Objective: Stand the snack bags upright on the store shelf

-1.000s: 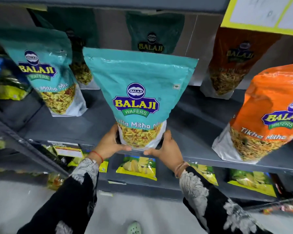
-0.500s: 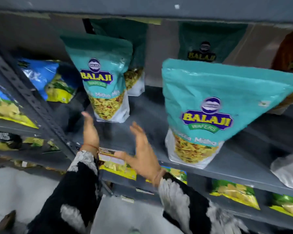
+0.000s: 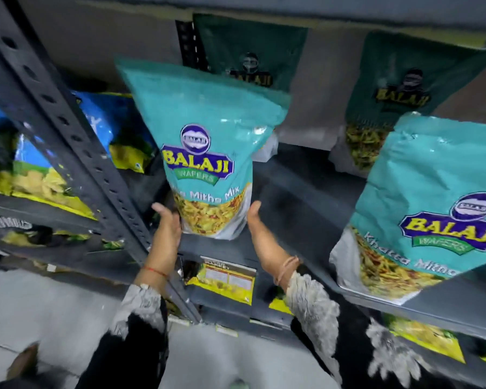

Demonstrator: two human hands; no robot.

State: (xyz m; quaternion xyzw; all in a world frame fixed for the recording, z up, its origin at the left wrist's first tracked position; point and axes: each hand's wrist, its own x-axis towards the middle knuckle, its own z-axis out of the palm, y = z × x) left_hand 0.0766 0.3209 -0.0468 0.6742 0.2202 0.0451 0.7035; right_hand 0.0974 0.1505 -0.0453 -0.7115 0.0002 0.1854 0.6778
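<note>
A teal Balaji snack bag [image 3: 205, 153] stands on the grey shelf [image 3: 306, 192], leaning a little to the left. My left hand [image 3: 167, 228] presses against its lower left corner. My right hand [image 3: 260, 234] cups its lower right corner, thumb up beside the bag and fingers hidden behind it. A second teal bag [image 3: 432, 197] stands upright near the shelf's front edge at the right, with no hand on it.
Two dark green bags [image 3: 250, 51] [image 3: 404, 80] stand at the back of the shelf. A perforated grey upright post [image 3: 68, 127] runs diagonally at the left, with blue bags [image 3: 115, 127] beyond it. Yellow packs [image 3: 225, 279] lie on the shelf below.
My hands let go of the teal bag now at the right and moved left to the other teal bag, closing around its base. The view shifted left with them.
</note>
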